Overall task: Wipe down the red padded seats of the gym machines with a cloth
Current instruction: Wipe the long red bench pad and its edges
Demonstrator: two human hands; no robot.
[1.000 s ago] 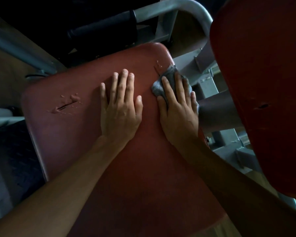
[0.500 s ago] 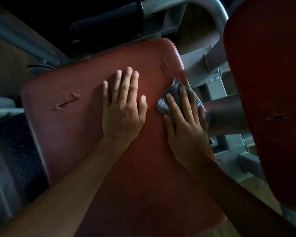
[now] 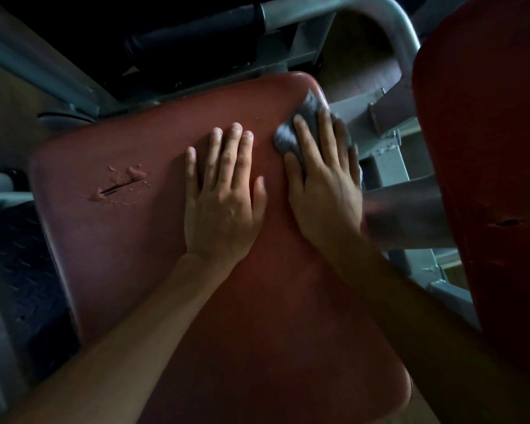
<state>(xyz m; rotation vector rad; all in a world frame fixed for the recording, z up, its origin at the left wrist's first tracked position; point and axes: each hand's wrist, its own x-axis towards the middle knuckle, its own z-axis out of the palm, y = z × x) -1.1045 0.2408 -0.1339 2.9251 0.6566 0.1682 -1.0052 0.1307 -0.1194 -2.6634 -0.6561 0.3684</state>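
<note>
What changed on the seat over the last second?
The right hand slid the grey cloth back along the right edge of the red seat, then pushed it forward again to the far right corner. The left hand stayed flat mid-seat, and the cloth stayed pressed under the right hand.

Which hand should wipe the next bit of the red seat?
The right hand: its flat fingers press the grey cloth onto the far right corner of the red seat. The left hand lies bare and flat on the seat, so it has nothing to wipe with.
</note>
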